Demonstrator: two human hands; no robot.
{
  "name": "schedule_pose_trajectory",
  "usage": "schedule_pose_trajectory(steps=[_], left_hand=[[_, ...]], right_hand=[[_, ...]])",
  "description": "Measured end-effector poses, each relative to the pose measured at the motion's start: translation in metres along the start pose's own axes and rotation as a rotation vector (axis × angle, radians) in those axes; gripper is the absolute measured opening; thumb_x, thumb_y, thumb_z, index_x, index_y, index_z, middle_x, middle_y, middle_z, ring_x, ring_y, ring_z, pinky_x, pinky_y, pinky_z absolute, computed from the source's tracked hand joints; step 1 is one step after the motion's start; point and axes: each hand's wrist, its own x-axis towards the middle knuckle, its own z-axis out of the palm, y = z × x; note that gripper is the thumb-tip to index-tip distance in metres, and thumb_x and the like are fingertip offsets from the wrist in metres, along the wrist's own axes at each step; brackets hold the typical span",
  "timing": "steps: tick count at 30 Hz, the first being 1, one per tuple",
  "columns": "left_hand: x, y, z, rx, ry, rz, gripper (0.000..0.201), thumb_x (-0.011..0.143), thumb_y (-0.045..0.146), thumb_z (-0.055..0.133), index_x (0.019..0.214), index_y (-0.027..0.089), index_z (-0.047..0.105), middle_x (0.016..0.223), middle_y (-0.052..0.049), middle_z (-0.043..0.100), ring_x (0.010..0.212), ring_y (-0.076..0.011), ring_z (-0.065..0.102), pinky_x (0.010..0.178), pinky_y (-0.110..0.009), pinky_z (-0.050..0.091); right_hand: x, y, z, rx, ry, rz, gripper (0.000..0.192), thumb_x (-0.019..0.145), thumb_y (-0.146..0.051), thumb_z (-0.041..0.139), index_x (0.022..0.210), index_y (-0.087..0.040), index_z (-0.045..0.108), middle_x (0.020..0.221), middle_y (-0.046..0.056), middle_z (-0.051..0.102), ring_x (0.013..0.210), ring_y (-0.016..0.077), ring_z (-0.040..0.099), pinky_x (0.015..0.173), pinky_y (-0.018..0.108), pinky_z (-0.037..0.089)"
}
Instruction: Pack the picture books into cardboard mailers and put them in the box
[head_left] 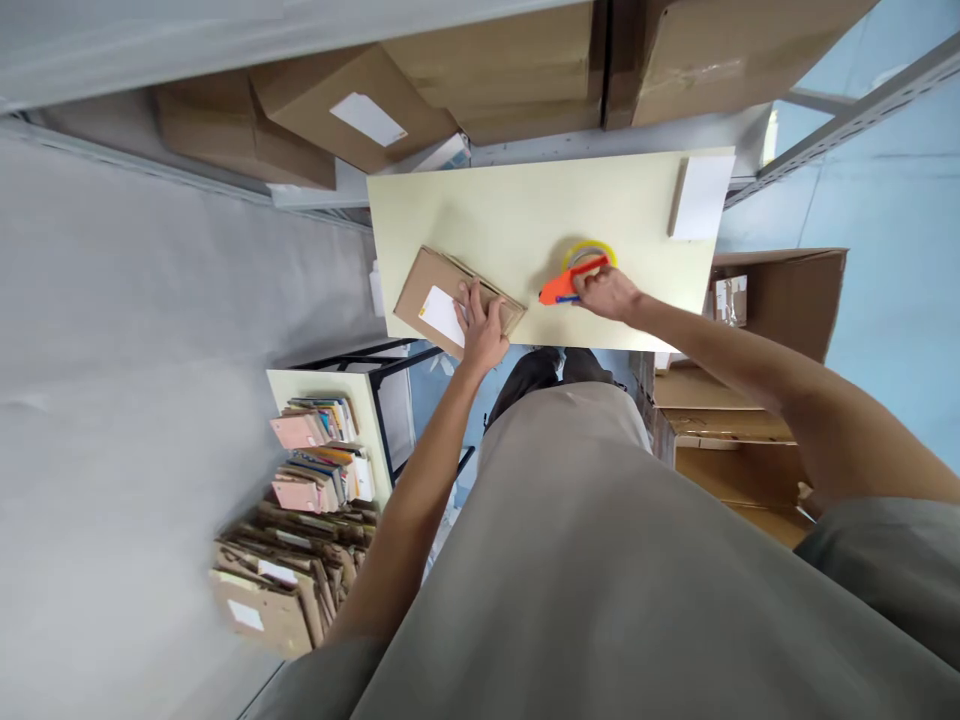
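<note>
Floor stack (281, 590): far left and low down, a heap of flattened cardboard sleeves and envelopes, some with white labels.
Side shelf (322, 430): just above that heap, a pale board carrying colourful books and pink packets.
Shelf boxes (345, 105): up top, brown cartons sit on a grey rack behind the table, one wearing a white label.
Table (517, 210): pale yellow top, right in the middle of the view.
Parcel (439, 290): a flat brown cardboard box lying at the table's near left edge, angled, white label facing up.
Left hand (480, 325): palm down and fingers spread on the parcel's right end, pressing it flat; it grips nothing, just rests on top.
Tape dispenser (574, 280): orange handle, yellow-rimmed roll, sitting on the table just right of the parcel and apart from it.
Right hand (609, 293): fingers closed around the dispenser's handle, arm coming in from the right.
White box (701, 197): small, at the table's far right corner, well away from both hands.
Open carton (780, 300): on the floor right of the table, flaps up, more flat cardboard stacked below it.
</note>
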Motion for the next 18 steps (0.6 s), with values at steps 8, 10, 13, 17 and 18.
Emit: schedule_pose_trajectory(steps=[8, 10, 13, 17, 18], left_hand=[[0.002, -0.007, 0.007, 0.075, 0.006, 0.042, 0.073, 0.085, 0.014, 0.076, 0.156, 0.02, 0.058, 0.197, -0.016, 0.002, 0.181, -0.0399, -0.017, 0.145, -0.071, -0.006], [0.003, -0.007, 0.007, 0.085, -0.009, 0.039, 0.075, 0.085, 0.015, 0.077, 0.157, 0.018, 0.057, 0.197, -0.018, -0.001, 0.181, -0.0411, -0.018, 0.145, -0.071, -0.007], [0.003, -0.006, 0.006, 0.091, -0.029, 0.042, 0.076, 0.084, 0.012, 0.075, 0.158, 0.016, 0.055, 0.196, -0.021, -0.003, 0.18, -0.0419, -0.02, 0.144, -0.072, -0.01], [0.007, -0.011, -0.001, 0.096, -0.043, 0.114, 0.072, 0.082, 0.004, 0.067, 0.153, 0.014, 0.057, 0.195, -0.024, 0.001, 0.181, -0.0411, -0.017, 0.144, -0.073, -0.009], [0.009, -0.014, -0.004, 0.098, -0.043, 0.14, 0.071, 0.081, 0.002, 0.066, 0.15, 0.014, 0.058, 0.195, -0.024, 0.004, 0.181, -0.041, -0.016, 0.144, -0.074, -0.007]], right_hand=[[0.042, -0.034, -0.024, 0.286, 0.093, 0.104, 0.065, 0.119, -0.044, 0.049, 0.152, 0.01, 0.059, 0.131, 0.036, 0.079, 0.127, 0.0481, 0.077, 0.113, 0.059, 0.051], [0.049, -0.05, -0.03, 0.329, 0.058, 0.11, 0.055, 0.118, -0.036, 0.052, 0.149, 0.009, 0.064, 0.134, 0.035, 0.079, 0.131, 0.0457, 0.076, 0.116, 0.057, 0.05], [0.06, -0.061, -0.043, 0.325, 0.017, 0.108, 0.042, 0.117, -0.019, 0.048, 0.141, 0.006, 0.071, 0.139, 0.032, 0.078, 0.137, 0.0405, 0.073, 0.116, 0.053, 0.051], [0.076, -0.053, -0.065, 0.325, 0.056, 0.17, 0.043, 0.118, -0.016, 0.042, 0.135, 0.007, 0.075, 0.141, 0.034, 0.076, 0.14, 0.0393, 0.072, 0.116, 0.052, 0.052], [0.077, -0.05, -0.071, 0.322, 0.071, 0.183, 0.043, 0.118, -0.019, 0.045, 0.136, 0.007, 0.074, 0.141, 0.035, 0.075, 0.139, 0.0401, 0.072, 0.115, 0.052, 0.052]])
